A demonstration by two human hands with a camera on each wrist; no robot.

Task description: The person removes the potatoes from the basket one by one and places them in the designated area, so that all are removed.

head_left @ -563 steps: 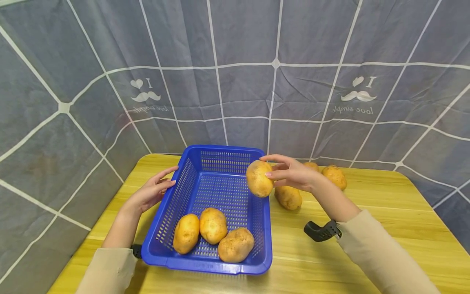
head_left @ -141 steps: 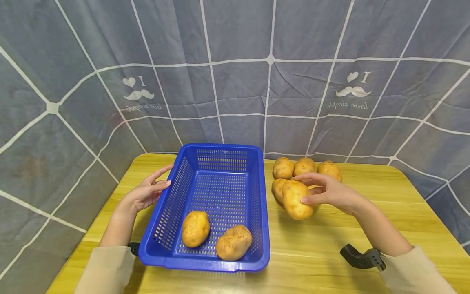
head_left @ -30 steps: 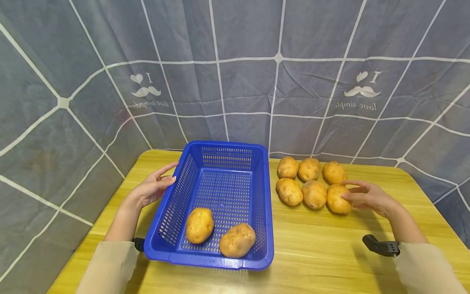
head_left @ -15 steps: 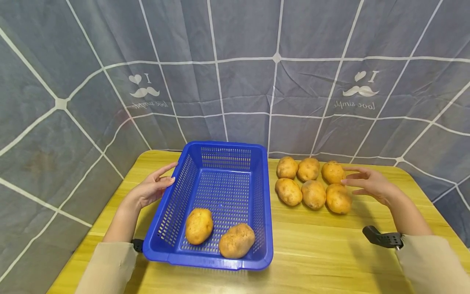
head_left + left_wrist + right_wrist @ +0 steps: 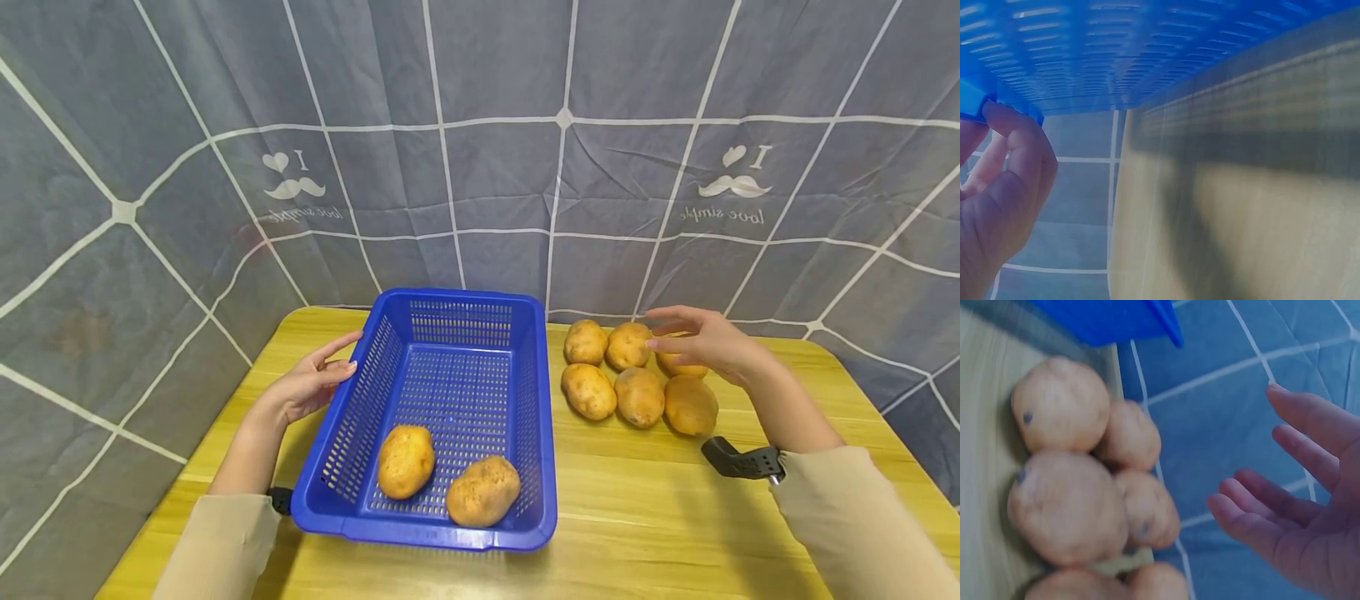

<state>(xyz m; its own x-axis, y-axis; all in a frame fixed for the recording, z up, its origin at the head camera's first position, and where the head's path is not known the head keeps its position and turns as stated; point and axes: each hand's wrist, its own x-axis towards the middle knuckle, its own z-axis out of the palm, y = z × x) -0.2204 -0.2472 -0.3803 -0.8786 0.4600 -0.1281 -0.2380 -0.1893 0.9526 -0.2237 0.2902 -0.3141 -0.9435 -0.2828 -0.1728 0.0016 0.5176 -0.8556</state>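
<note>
A blue plastic basket with slotted walls holds two potatoes, one on the left and a browner one on the right. My left hand grips the basket's left rim; in the left wrist view a bent finger hooks under that rim. To the right of the basket, several potatoes lie on the table in two rows. Above the back-right potato, partly covering it, my right hand hovers with relaxed, spread fingers and holds nothing. The right wrist view shows a gap between the hand and the potatoes.
The light wooden table carries the basket and the potatoes. A grey curtain with white lines hangs right behind the table's back edge and along its left side.
Since the earliest frame, more potatoes have come to stand on the table and fewer are in the basket. Lately my right hand released the front-right potato, rose and moved left.
</note>
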